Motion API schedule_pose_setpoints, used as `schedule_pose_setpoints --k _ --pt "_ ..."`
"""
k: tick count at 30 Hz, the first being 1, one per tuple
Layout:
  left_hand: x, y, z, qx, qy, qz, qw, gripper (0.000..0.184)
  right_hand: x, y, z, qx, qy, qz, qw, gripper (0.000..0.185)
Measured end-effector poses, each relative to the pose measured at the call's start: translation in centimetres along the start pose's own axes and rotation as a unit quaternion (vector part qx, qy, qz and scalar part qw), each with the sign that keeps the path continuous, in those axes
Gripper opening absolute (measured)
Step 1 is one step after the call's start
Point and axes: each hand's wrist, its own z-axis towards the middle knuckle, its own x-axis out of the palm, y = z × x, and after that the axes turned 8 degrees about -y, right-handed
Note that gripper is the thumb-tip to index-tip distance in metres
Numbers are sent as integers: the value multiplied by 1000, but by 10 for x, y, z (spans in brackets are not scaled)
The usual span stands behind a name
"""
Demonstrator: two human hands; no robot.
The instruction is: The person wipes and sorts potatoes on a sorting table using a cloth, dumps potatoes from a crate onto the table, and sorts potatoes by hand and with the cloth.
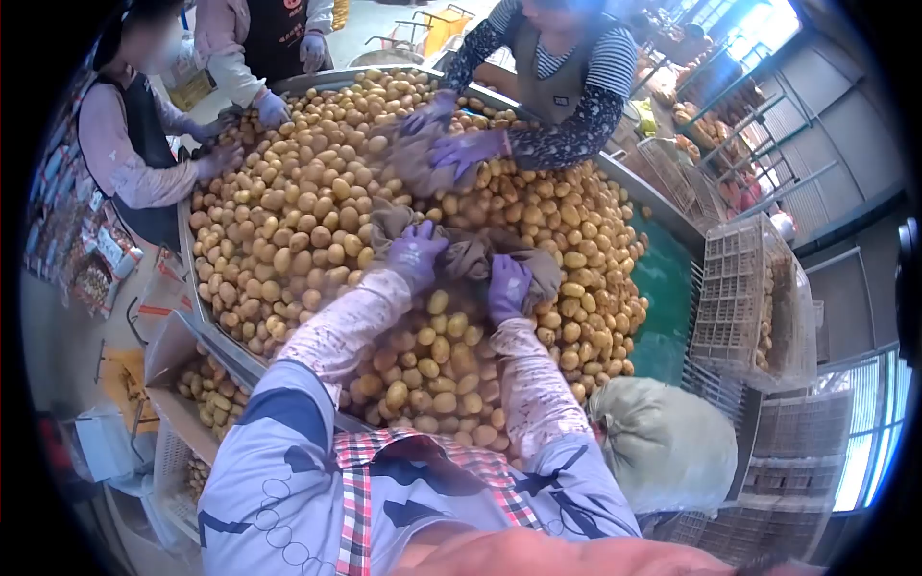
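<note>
My left hand (416,252) and right hand (509,285) both have gloved fingers closed on a bunched brown cloth (471,252). The cloth lies on the heaped produce (440,367), inward from the near edge of the table (230,353). I should apply light, even pressure; excess force could bruise the produce.

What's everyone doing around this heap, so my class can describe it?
The camera wearer's gloved left hand and right hand grip a bunched brown cloth over a heap of roundish brown and yellowish produce on a table. Opposite, a co-worker's gloved hands are on a second cloth, blurred. At the far left, two more people have hands at the heap.
</note>
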Motion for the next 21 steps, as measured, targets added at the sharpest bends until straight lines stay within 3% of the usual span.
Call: schedule_pose_setpoints --k 1,2,4,5,7,8,10,11,12,13,14,15,18,19,21 --pt "5 11 -7 -9 -26 -53 998 55 -15 -2 -2 37 51 40 997 28" --pt "0 25 -5 4 13 -154 988 50 -28 -11 -2 56 11 92 994 26" --pt "-28 24 -19 41 -56 -231 971 47 -56 -29 -3 80 -72 197 974 25" --pt "-48 17 -28 35 -63 -301 951 47 -55 -41 -7 151 -76 337 926 25" --pt "-77 0 -47 87 -140 -231 959 48 -133 6 -21 190 -112 329 918 26" --pt "-94 -14 -62 109 -192 -204 954 47 -163 34 -28 196 -113 310 923 29" --pt "-95 -27 -90 72 -119 -91 986 55 -155 41 -61 102 -161 193 962 45" --pt "-74 -29 -101 63 -90 -20 994 56 -140 37 -78 11 -181 41 983 50" --pt "-57 -28 -111 45 12 -23 999 57 -109 32 -102 19 -74 -123 989 49" --pt "-34 -24 -120 27 115 -26 993 58 -76 28 -126 27 35 -282 959 49" --pt "16 -11 -127 103 60 29 992 58 -53 26 -146 10 84 -253 964 49" --pt "12 -14 -111 86 59 12 995 59 -42 30 -148 -8 132 -223 966 48" --pt "-5 -27 -50 21 93 -30 995 60 -28 29 -102 47 134 -194 971 44" --pt "0 -25 -32 32 50 -33 998 60 -24 31 -79 66 138 -193 969 44" --pt "-1 -23 15 5 115 -4 993 60 -3 24 -44 83 111 -170 976 41"
